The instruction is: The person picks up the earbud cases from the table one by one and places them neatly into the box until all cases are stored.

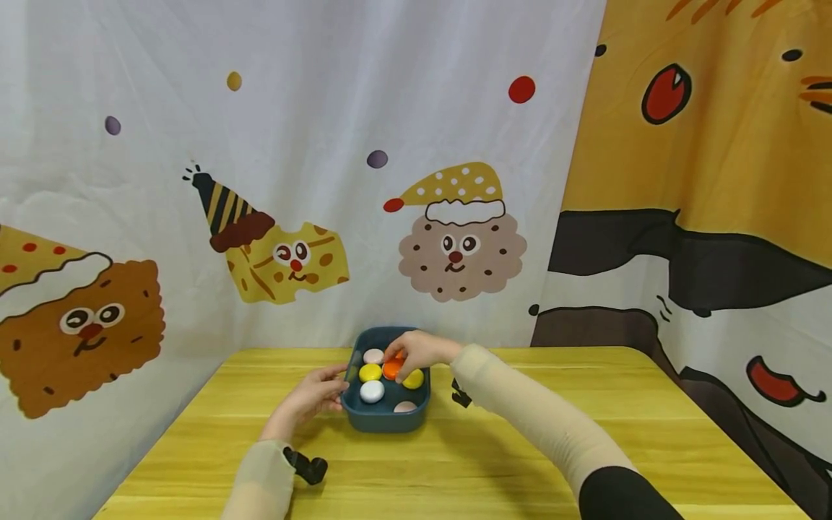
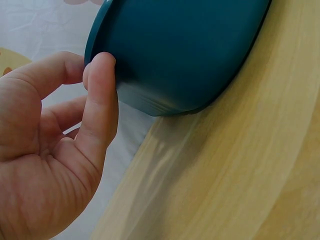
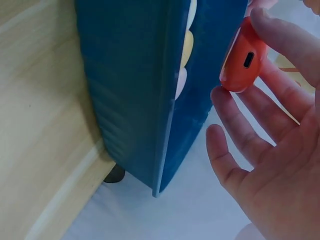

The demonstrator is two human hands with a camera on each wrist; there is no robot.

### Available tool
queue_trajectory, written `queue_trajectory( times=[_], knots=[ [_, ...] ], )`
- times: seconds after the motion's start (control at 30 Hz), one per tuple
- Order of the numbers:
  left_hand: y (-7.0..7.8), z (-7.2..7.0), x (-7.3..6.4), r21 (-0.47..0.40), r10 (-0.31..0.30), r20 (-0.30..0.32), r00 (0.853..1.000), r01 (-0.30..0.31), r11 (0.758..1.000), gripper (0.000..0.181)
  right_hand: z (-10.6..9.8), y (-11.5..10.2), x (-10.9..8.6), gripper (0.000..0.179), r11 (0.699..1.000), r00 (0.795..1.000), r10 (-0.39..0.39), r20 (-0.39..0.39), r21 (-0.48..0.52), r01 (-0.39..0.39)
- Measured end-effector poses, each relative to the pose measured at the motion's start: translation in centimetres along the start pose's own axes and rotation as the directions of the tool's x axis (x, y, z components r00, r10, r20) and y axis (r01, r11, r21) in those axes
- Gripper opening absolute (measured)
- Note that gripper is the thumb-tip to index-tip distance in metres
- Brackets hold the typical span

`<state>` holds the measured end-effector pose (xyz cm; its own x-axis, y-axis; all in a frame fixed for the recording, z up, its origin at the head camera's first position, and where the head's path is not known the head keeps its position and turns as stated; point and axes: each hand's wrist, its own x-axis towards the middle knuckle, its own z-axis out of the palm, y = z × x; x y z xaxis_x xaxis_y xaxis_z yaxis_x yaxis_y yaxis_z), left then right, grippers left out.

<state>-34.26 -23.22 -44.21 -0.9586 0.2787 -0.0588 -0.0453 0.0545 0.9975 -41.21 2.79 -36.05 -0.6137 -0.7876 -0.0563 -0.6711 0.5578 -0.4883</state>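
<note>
A dark teal plastic bin [image 1: 383, 423] stands on the table with several smooth rounded cases in it. My left hand [image 1: 312, 393] pinches the bin's left rim between thumb and fingers. My right hand [image 1: 424, 349] reaches over the bin and holds an orange earbud case [image 3: 241, 70] between thumb and fingertips; a small charging port shows on its side. Inside the bin lie a white case [image 1: 373, 391], a yellow case [image 1: 370, 373], another yellow case [image 1: 412, 379] below the right hand, and pale pink cases [image 1: 405, 408]. The right fingers partly hide the orange.
The bin stands near the far edge of a wood-grain table [image 1: 520, 448]. Right behind it hangs a white cloth [image 1: 312, 108] with cartoon prints. Black wrist cameras are strapped to both forearms, over pale sleeves [image 1: 546, 412].
</note>
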Motion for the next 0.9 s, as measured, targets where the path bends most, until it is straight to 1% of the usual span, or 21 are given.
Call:
queue_trajectory(
  times=[0.13,0.27,0.37,0.53,0.63,0.9],
  knots=[
    [0.0,0.1,0.1,0.000,0.009,0.012,1.000,-0.009,1.000,0.060,0.2,0.2,-0.1,0.043,1.000,1.000,0.018,0.016,0.021,-0.019],
    [-0.1,0.2,0.1,0.005,0.012,0.028,1.000,-0.012,1.000,0.061,0.4,0.4,-0.5,0.042,0.999,0.999,0.041,0.009,0.026,-0.041],
    [0.0,0.3,0.0,0.010,0.015,0.036,0.999,-0.015,1.000,0.061,0.4,0.5,-0.8,0.042,0.999,0.999,0.043,-0.001,0.028,-0.043],
    [0.3,0.3,-0.1,0.019,0.009,0.028,1.000,-0.010,1.000,0.061,0.1,0.9,-1.2,0.041,0.998,1.000,0.024,-0.014,0.051,-0.023],
    [0.3,0.2,-0.1,0.023,0.005,0.025,1.000,-0.006,1.000,0.062,-0.1,1.3,-1.3,0.040,0.996,1.000,0.019,-0.019,0.082,-0.017],
    [0.0,-0.3,-0.2,0.039,0.005,0.005,1.000,-0.005,0.999,0.060,-0.8,3.1,-2.1,0.037,0.992,0.997,0.032,-0.065,0.122,-0.024]
  ],
)
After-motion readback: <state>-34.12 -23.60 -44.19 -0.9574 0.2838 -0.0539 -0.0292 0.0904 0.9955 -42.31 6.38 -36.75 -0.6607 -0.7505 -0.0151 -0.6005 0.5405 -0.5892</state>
